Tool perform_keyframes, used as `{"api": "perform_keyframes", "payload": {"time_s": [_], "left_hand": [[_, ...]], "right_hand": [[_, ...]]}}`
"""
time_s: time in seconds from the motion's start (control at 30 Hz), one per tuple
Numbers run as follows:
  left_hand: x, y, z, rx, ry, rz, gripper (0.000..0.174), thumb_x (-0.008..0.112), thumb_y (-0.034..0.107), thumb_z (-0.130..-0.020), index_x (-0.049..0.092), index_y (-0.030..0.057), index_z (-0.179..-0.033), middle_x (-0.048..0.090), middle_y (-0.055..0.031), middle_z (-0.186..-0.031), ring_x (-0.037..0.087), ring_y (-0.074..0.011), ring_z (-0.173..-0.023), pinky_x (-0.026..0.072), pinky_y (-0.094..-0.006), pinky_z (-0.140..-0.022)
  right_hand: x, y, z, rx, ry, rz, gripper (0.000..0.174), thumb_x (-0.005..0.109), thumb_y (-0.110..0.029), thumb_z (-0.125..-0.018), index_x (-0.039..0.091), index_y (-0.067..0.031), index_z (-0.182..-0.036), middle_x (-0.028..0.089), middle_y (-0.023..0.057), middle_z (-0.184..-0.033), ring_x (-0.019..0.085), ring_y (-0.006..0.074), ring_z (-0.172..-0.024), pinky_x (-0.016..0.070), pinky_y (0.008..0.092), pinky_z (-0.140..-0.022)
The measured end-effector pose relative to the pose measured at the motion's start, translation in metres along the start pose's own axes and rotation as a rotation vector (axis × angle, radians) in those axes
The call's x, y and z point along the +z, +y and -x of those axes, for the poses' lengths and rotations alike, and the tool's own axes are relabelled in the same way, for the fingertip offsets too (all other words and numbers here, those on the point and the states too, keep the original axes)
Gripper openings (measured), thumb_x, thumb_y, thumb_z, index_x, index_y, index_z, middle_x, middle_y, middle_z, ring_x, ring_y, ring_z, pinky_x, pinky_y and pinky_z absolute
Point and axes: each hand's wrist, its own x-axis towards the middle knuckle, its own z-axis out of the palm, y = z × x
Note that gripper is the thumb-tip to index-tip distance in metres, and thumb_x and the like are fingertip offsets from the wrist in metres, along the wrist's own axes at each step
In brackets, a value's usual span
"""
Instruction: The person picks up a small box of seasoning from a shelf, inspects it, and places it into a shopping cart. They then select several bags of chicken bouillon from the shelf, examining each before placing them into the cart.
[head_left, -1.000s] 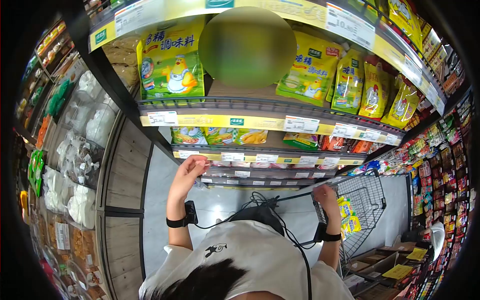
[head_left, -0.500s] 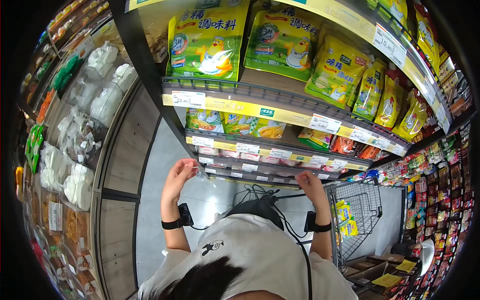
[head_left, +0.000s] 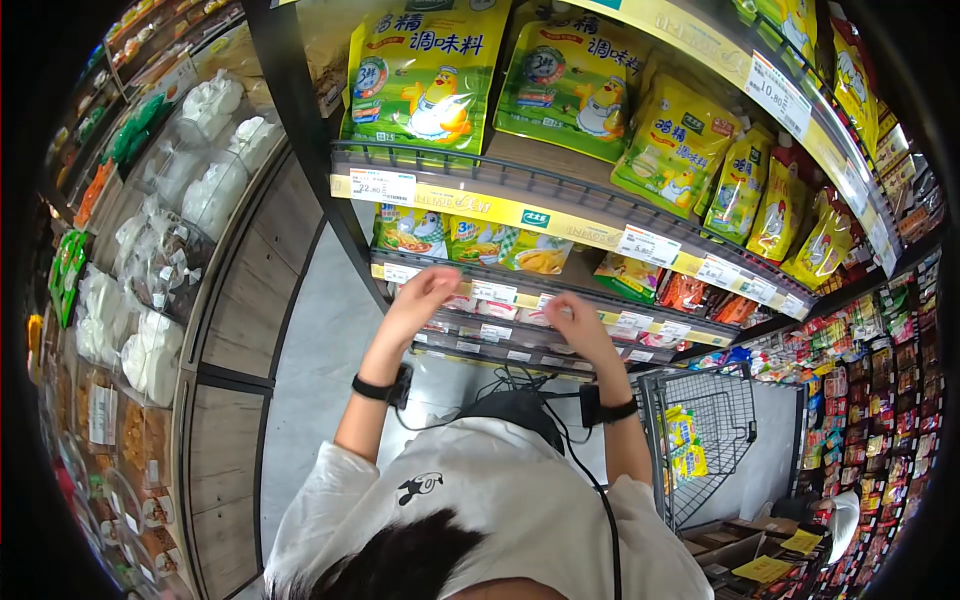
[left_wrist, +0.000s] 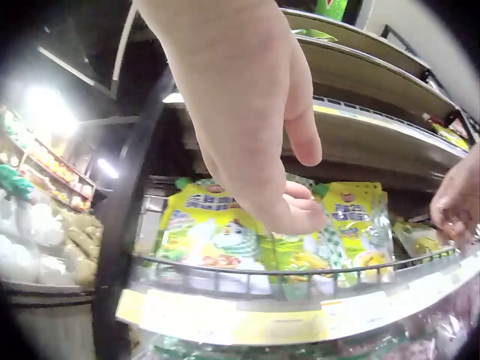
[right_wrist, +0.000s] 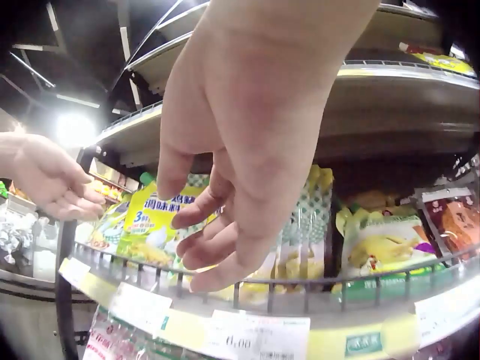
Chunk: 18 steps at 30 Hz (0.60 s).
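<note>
My left hand [head_left: 420, 302] is raised before the lower shelf, its fingers loosely bent around nothing. In the left wrist view it hangs in front of yellow-green seasoning packets [left_wrist: 214, 232], which stand behind a low wire rail [left_wrist: 300, 274]. To its right, my right hand [head_left: 582, 328] is also empty, with relaxed, slightly bent fingers. The right wrist view shows that hand's fingers close before the chicken-printed seasoning packets [right_wrist: 154, 232] and partly covering them. More green-and-white packets [right_wrist: 311, 232] stand on edge beside these.
Large seasoning bags [head_left: 420, 90] fill the shelf above, fronted by a price-tag strip [head_left: 480, 205]. At the right stands a wire shopping cart [head_left: 715, 400] with yellow packets [head_left: 685, 445] inside. A produce stand [head_left: 180, 250] borders the left. Cables [head_left: 520, 380] hang near the waist.
Both hands have risen toward the lower shelf and come closer together. The head view has swung, so the shelves now sit farther right and lower than a second ago.
</note>
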Motion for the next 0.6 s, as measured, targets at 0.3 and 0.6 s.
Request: {"api": "perform_keyframes", "payload": {"time_s": [0.3,0.6], "left_hand": [[0.079,0.041,-0.091,0.226,-0.037,-0.164,0.029,0.061,0.015,-0.085,0.055,-0.0013,-0.109,0.061,-0.005,-0.099,0.054,-0.0148,-0.089,0.0435,-0.0295,-0.079],[0.067,0.035,-0.14,0.5,0.126,-0.992,0.02,0.054,0.018,-0.084,0.061,0.0013,-0.093,0.062,-0.0191,-0.094,0.058,-0.0365,-0.09,0.0453,-0.0422,-0.076]], "right_hand": [[-0.028,-0.032,-0.094,-0.385,0.298,0.328,0.03,0.06,-0.024,-0.084,0.059,-0.0026,-0.104,0.061,0.015,-0.102,0.057,0.0327,-0.097,0.0443,0.0403,-0.084],[-0.038,-0.016,-0.134,-0.105,0.318,0.726,0.029,0.059,-0.027,-0.084,0.062,-0.0064,-0.104,0.061,0.0155,-0.106,0.057,0.032,-0.099,0.044,0.0395,-0.086]]}}
